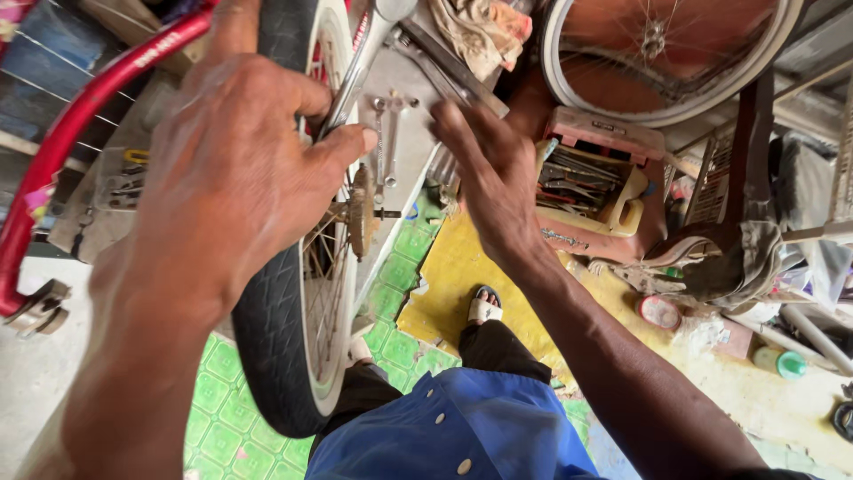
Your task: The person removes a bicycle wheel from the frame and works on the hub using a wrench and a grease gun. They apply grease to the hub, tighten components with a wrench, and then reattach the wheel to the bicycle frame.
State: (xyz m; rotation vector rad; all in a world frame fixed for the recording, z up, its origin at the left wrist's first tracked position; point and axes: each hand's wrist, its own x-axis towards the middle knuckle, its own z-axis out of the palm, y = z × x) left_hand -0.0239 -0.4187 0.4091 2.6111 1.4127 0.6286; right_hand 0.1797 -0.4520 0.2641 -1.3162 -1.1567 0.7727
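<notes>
Steel wrench (355, 76) pinched in my left hand (235, 178) at the wheel's (284, 338) twelve o'clock, my spread, empty right hand (493, 178) reaches toward it.

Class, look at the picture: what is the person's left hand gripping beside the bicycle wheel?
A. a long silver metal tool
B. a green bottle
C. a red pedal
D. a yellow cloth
A: the left hand closes thumb and fingers around a long silver metal tool that runs up past the bicycle wheel; the right hand reaches out beside it, holding nothing visible.
</notes>
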